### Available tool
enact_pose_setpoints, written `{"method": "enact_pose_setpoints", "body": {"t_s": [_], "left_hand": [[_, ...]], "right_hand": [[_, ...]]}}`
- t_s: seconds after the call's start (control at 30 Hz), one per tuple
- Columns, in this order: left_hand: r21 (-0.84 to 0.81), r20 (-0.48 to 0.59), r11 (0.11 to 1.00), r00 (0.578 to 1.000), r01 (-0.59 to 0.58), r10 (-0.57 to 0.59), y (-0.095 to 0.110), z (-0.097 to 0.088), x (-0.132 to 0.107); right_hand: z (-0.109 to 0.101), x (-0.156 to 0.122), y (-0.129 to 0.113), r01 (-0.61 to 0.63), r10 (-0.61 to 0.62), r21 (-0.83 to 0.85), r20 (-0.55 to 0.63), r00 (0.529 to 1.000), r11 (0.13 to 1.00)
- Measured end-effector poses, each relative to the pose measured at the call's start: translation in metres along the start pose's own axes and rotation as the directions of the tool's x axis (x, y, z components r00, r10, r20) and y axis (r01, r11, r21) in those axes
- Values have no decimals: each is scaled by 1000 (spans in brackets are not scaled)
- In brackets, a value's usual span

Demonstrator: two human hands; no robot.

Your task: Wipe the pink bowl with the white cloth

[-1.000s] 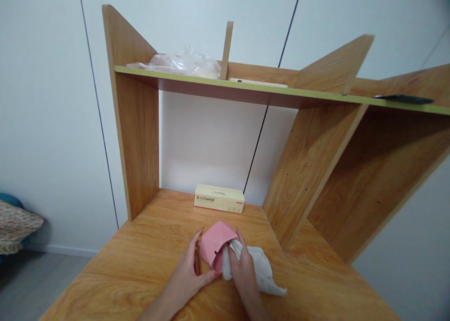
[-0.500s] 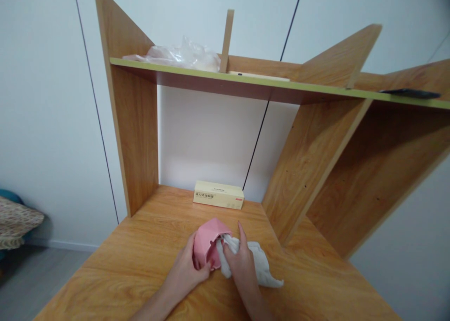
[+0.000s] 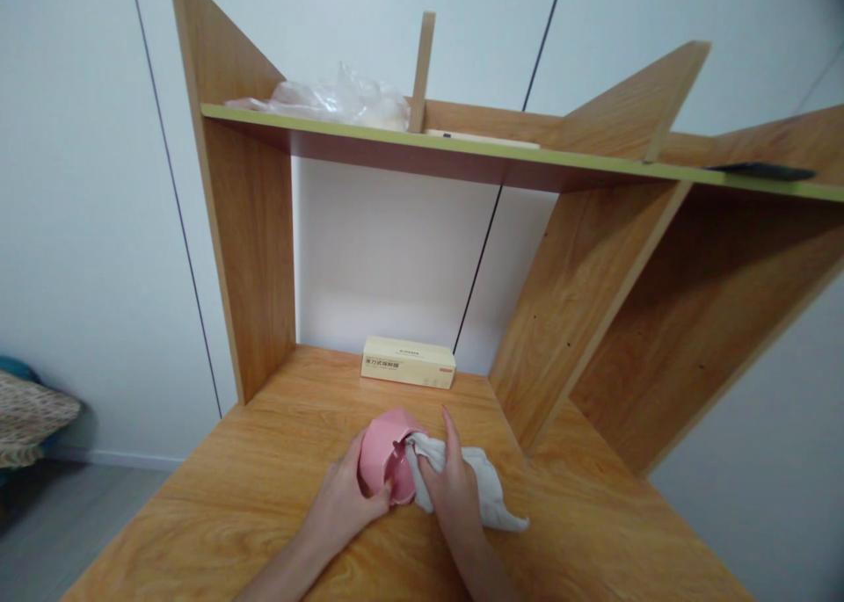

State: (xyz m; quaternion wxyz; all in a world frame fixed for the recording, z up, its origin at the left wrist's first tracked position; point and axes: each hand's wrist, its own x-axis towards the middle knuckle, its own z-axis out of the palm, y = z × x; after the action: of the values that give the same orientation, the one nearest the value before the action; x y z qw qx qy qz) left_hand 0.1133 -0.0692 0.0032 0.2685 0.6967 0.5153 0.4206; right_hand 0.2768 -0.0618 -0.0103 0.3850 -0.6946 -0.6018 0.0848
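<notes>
A pink faceted bowl is tipped on its side above the wooden desk, its opening turned toward the right. My left hand grips it from the left, thumb at the rim. In my right hand is a bunched white cloth, part of which touches the bowl's rim at the opening. The cloth's loose end trails to the right over the desk. My right index finger points up and away, while the other fingers close on the cloth.
A long cream box with printed lettering lies at the back of the desk. Above runs a shelf bearing a clear plastic bag and a flat dark object. Upright wooden panels stand at the right.
The bowl has turned slightly, showing more of its inside. My right hand with the cloth has drawn back a little from the opening toward the rim. The view has shifted slightly.
</notes>
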Motion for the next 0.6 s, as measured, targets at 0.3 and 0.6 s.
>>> {"method": "enact_pose_setpoints", "body": {"t_s": [0.3, 0.6], "left_hand": [[78, 68, 995, 996, -65, 60, 1, -2, -5], [-6, 79, 998, 995, -65, 65, -2, -3, -4]], "right_hand": [[-2, -1, -1, -21, 20, 15, 51, 998, 1000], [8, -2, 12, 58, -78, 189, 97, 992, 980]]}}
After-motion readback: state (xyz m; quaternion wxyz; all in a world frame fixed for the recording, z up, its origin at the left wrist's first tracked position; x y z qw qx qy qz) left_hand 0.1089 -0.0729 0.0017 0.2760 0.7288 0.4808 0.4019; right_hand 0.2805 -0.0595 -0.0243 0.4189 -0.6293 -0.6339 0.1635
